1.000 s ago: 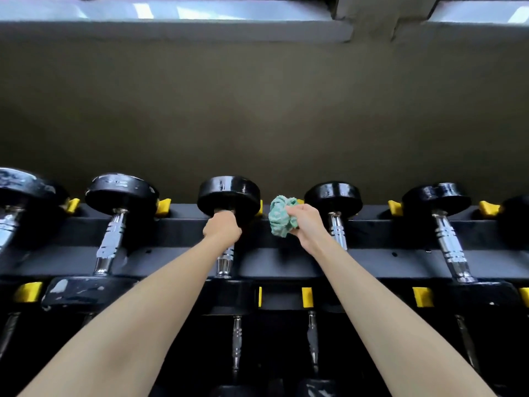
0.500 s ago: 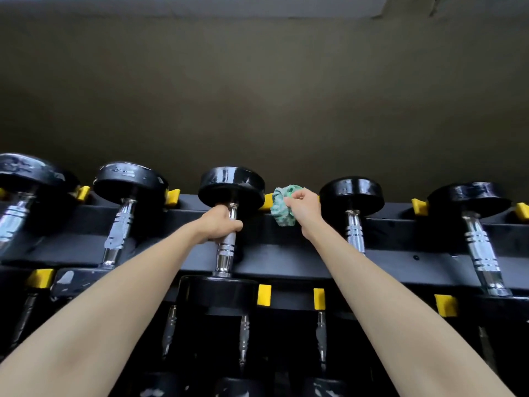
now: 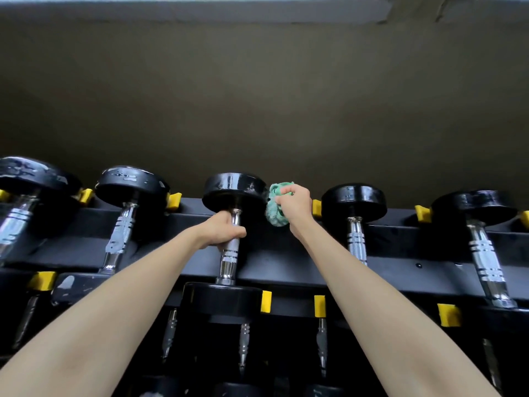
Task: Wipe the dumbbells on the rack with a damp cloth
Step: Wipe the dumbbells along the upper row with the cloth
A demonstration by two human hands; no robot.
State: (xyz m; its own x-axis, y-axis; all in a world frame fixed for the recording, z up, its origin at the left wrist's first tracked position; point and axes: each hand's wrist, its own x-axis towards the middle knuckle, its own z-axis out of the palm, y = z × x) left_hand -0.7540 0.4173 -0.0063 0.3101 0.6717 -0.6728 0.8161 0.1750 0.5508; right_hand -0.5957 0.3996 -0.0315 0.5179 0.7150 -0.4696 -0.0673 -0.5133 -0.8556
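no readable text, labels or numbers

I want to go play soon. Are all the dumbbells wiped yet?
Not yet, and nothing looks surely finished. The left hand grips the middle dumbbell by its handle, while the right hand presses the green cloth against its far head. The dumbbell left of it shows pale smudges. The lower row probably waits too.

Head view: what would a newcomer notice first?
Two bare arms reach to mid-frame: the left hand grips the chrome handle of the middle dumbbell, and the right hand holds a bunched green cloth against the right edge of its far head. Black dumbbells line a dark rack with yellow stops.
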